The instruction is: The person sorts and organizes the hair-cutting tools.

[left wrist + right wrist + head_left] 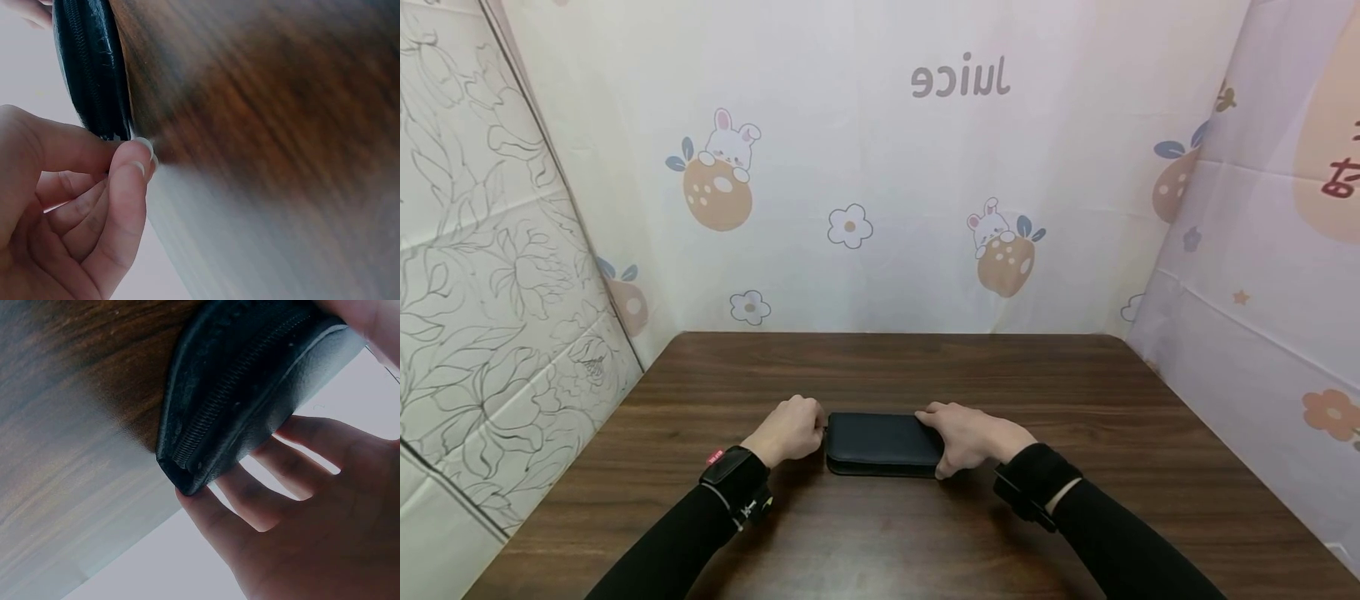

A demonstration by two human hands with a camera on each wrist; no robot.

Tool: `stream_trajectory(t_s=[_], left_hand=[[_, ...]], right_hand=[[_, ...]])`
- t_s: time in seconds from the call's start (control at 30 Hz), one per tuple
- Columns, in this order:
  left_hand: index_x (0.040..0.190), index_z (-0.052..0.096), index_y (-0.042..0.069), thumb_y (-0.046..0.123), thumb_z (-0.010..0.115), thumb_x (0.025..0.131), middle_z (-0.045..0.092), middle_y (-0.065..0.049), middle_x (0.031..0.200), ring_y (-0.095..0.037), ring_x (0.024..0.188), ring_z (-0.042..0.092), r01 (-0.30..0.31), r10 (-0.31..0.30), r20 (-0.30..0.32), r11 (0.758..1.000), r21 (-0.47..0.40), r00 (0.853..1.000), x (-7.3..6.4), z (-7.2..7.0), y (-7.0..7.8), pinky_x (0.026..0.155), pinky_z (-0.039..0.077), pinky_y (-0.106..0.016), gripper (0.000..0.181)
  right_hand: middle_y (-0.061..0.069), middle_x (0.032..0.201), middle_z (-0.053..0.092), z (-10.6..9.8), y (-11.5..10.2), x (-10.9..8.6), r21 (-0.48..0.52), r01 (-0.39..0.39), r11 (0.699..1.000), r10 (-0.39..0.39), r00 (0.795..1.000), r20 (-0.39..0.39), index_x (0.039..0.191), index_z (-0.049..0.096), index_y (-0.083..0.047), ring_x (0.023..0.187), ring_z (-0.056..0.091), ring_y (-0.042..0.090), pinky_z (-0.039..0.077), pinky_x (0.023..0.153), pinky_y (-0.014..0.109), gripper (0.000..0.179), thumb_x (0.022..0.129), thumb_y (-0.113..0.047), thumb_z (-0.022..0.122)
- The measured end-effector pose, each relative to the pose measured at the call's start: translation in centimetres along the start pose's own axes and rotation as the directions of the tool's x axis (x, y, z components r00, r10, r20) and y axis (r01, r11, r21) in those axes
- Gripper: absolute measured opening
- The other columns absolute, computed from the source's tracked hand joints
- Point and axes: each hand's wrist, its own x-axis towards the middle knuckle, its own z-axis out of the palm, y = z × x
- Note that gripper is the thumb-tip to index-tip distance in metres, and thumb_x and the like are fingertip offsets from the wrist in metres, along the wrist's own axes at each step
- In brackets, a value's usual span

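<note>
A black zip-around wallet (883, 442) lies flat on the wooden table. At its left end my left hand (790, 429) pinches the zipper pull between thumb and forefinger; the fingertips hide most of the pull. In the left wrist view, the zipper edge of the wallet (94, 69) runs down to those fingertips. My right hand (973, 437) holds the opposite end, its thumb on the near side and its fingers at the far edge. The right wrist view shows closed zipper teeth (215, 403) along that end, with the fingers (240, 494) spread against the cover.
The brown wood-grain table (887, 367) extends around both hands. Behind it hangs a pale printed curtain (857, 150), with further printed panels at left and right. Each wrist wears a black strap (733, 483).
</note>
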Motion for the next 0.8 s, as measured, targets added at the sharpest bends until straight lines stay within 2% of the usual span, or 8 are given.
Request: stream_trajectory(t_s=[0.13, 0.23, 0.33, 0.4, 0.57, 0.7, 0.8], left_hand=[[0.071, 0.067, 0.012, -0.004, 0.059, 0.092, 0.048, 0.004, 0.054, -0.009, 0.049, 0.037, 0.024, -0.024, -0.015, 1.0, 0.01, 1.0, 0.2, 0.1, -0.1, 0.057, 0.032, -0.029, 0.027], [0.066, 0.056, 0.014, -0.004, 0.059, 0.092, 0.038, 0.005, 0.054, -0.009, 0.049, 0.03, 0.043, -0.043, -0.016, 0.999, 0.014, 0.999, 0.3, 0.1, -0.2, 0.056, 0.027, -0.03, 0.032], [0.061, 0.041, 0.018, -0.005, 0.058, 0.092, 0.024, 0.006, 0.053, -0.01, 0.05, 0.02, 0.045, -0.045, -0.014, 0.999, 0.014, 0.999, 0.5, 0.1, -0.3, 0.055, 0.021, -0.03, 0.042], [0.061, 0.034, 0.019, -0.005, 0.057, 0.092, 0.019, 0.006, 0.055, -0.01, 0.051, 0.017, 0.041, -0.041, -0.014, 0.999, 0.014, 0.999, 0.7, 0.1, -0.4, 0.054, 0.018, -0.029, 0.045], [0.06, 0.032, 0.019, -0.004, 0.058, 0.091, 0.017, 0.007, 0.056, -0.01, 0.052, 0.016, 0.032, -0.031, -0.025, 0.999, 0.023, 0.999, 0.9, 0.0, -0.5, 0.055, 0.018, -0.029, 0.047], [0.061, 0.03, 0.019, -0.004, 0.058, 0.09, 0.016, 0.006, 0.056, -0.011, 0.053, 0.016, 0.058, -0.057, -0.014, 0.998, 0.026, 0.998, 1.0, 0.2, -0.5, 0.055, 0.019, -0.03, 0.047], [0.061, 0.037, 0.017, -0.003, 0.059, 0.09, 0.023, 0.005, 0.056, -0.011, 0.051, 0.022, 0.081, -0.081, -0.009, 0.996, 0.034, 0.997, 1.1, 0.3, -0.4, 0.055, 0.023, -0.03, 0.041]], right_hand=[[0.013, 0.158, 0.037, 0.0, 0.0, 0.0, 0.003, -0.005, 1.0, 0.005, 1.0, -0.001, 0.155, 0.041, -0.007, 0.14, 0.043, 0.032, 0.043, 0.104, 0.049, 0.086, 0.081, -0.017, 0.084], [0.013, 0.158, 0.038, 0.1, 0.1, 0.1, 0.0, -0.002, 1.0, 0.002, 1.0, -0.004, 0.155, 0.041, -0.007, 0.139, 0.044, 0.032, 0.043, 0.104, 0.049, 0.087, 0.081, -0.018, 0.085], [0.012, 0.158, 0.038, 0.1, 0.2, 0.2, -0.003, -0.004, 1.0, 0.004, 1.0, -0.002, 0.155, 0.041, -0.008, 0.139, 0.044, 0.031, 0.043, 0.104, 0.048, 0.087, 0.081, -0.019, 0.085], [0.011, 0.158, 0.038, 0.1, 0.2, 0.2, -0.003, -0.009, 1.0, 0.009, 1.0, -0.002, 0.155, 0.041, -0.009, 0.139, 0.044, 0.031, 0.043, 0.104, 0.048, 0.087, 0.081, -0.019, 0.085], [0.011, 0.158, 0.038, 0.1, 0.1, 0.2, -0.008, -0.008, 1.0, 0.008, 1.0, -0.001, 0.155, 0.041, -0.008, 0.141, 0.042, 0.032, 0.043, 0.105, 0.049, 0.087, 0.081, -0.02, 0.085], [0.012, 0.159, 0.037, 0.1, 0.0, 0.1, -0.012, -0.001, 1.0, 0.001, 1.0, 0.005, 0.156, 0.04, -0.007, 0.142, 0.04, 0.033, 0.042, 0.106, 0.051, 0.087, 0.082, -0.02, 0.085], [0.011, 0.159, 0.036, 0.1, 0.0, 0.0, -0.011, -0.005, 1.0, 0.005, 1.0, 0.007, 0.156, 0.04, -0.008, 0.142, 0.04, 0.033, 0.041, 0.106, 0.051, 0.088, 0.082, -0.02, 0.085]])
